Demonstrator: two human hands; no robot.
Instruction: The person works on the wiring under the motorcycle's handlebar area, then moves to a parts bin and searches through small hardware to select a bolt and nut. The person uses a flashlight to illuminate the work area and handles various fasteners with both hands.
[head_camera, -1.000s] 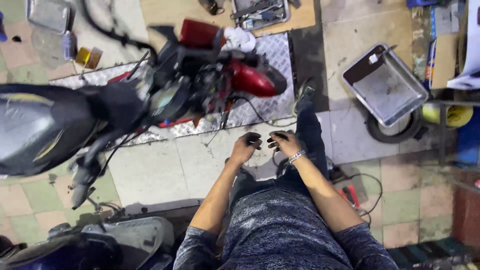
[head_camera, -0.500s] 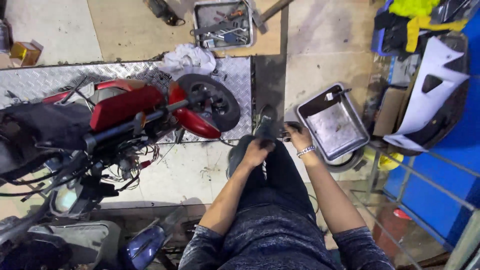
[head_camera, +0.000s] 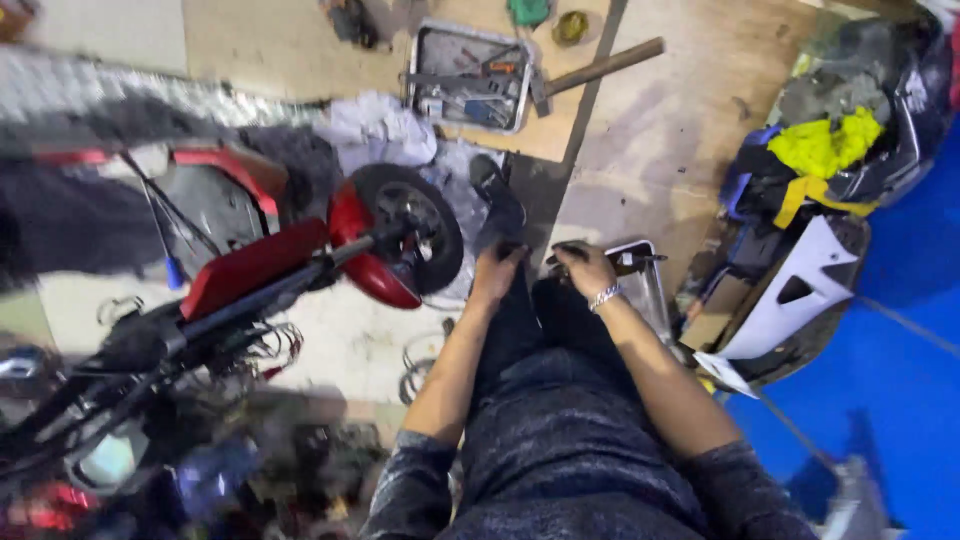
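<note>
Hands work at the knees: left hand (head_camera: 497, 268) and right hand (head_camera: 583, 268) each clenched on a small dark part (head_camera: 565, 250), beside the red motorcycle (head_camera: 300, 260); fitting the pieces seems underway, needing careful alignment.

Motorcycle repair workshop: stripped red motorcycle (head_camera: 300, 270), tool tray (head_camera: 468, 75), loose fairing (head_camera: 790, 290).

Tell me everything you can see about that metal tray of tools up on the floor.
The metal tray is a shallow, grey, rectangular pan with rounded corners and a raised rim, lying flat on the wooden floor near the top of the view. It holds a jumble of hand tools, too blurred to name. A white cloth lies beside its lower left corner. Neither hand touches it.
</note>
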